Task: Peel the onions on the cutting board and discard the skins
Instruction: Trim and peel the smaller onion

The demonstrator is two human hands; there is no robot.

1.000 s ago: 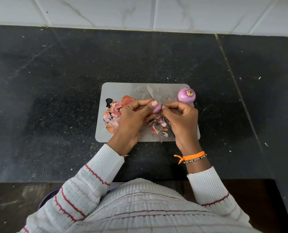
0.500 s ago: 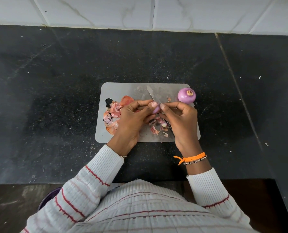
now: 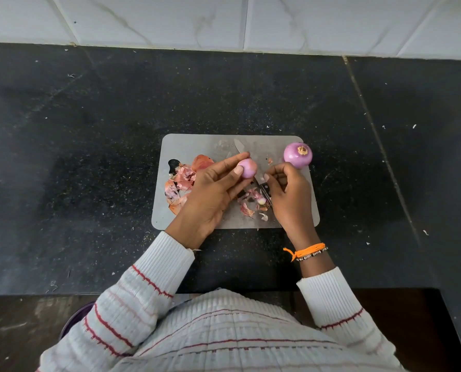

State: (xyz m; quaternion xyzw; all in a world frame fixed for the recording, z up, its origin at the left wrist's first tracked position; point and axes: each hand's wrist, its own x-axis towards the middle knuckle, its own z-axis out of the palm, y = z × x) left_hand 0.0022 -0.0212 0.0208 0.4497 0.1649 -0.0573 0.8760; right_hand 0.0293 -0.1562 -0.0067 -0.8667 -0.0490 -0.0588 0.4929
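Onion [image 3: 247,168] (smooth, round) pinched by left hand [image 3: 210,194].

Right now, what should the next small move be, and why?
Probably set the small onion down beside the peeled onion on the cutting board: the left hand holds it looking bare of dry skin, while skins still litter the board. The right hand may be pinching a scrap; unclear.

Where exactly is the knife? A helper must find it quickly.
On the grey cutting board atop the black counter, the knife lies between both hands, blade tip pointing toward the wall. It is the only metal thing among pink skins.
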